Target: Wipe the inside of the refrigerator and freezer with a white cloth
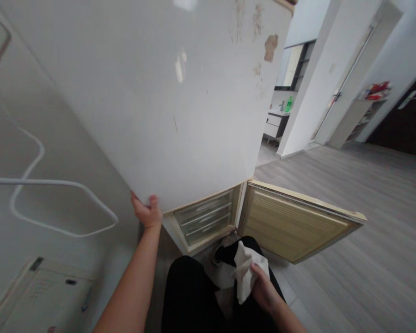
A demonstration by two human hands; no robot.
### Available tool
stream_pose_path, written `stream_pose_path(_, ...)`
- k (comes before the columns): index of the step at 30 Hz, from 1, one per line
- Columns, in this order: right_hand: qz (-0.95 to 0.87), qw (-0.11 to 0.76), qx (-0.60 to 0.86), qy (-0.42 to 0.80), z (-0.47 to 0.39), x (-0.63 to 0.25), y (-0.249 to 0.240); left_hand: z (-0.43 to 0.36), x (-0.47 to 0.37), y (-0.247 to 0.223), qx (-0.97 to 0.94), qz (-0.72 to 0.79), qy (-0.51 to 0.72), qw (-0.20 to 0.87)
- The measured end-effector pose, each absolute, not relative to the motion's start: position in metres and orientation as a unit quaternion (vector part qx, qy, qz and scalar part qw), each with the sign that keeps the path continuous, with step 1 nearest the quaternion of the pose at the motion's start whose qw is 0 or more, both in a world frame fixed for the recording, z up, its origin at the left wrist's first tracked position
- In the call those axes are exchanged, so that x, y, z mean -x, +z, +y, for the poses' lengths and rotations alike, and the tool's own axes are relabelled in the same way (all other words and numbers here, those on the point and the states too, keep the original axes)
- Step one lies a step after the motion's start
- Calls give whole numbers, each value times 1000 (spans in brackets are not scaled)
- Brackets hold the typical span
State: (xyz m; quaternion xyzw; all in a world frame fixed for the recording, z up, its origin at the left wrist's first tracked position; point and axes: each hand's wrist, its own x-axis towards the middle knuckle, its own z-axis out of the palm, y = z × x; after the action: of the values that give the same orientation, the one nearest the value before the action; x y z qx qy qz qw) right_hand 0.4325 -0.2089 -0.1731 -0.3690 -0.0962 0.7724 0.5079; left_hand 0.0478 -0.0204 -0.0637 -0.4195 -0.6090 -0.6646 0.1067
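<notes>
Above the black trousers [185, 282], my right hand [263, 289] pinches a white cloth [246, 270].

It sits bunched in thumb and fingers; I think folding it flat would make it easier to use. Farther up, my left hand [148, 213] curls at the bottom corner of the refrigerator's white upper door [176, 129]; fingertips are hidden, so I cannot tell if it grips. A steady touch seems best. Past that, the yellowish lower door [294, 222] stands wide open, so I should mind the knees.
</notes>
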Motion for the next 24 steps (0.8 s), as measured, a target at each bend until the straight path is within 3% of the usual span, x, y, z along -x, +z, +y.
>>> stream_pose_path(4, -127, 542, 375, 741, -187, -445, -165, -44, -82, -111, 341, -639, -689, -36)
stream_pose_path(6, -125, 547, 389, 731, -179, -454, -170, -60, -106, -146, 259, -674, -662, -202)
stream_pose_path(12, -26, 456, 385, 802, -183, -486, -218, -73, -169, -228, 166, -679, -556, -450)
stream_pose_path(19, -11, 439, 374, 817, -200, -500, -269, -11, -176, -225, 148, -648, -536, -520)
stream_pose_path(24, -62, 415, 387, 821, -188, -508, -273, 43, -188, -209, 150, -616, -561, -533)
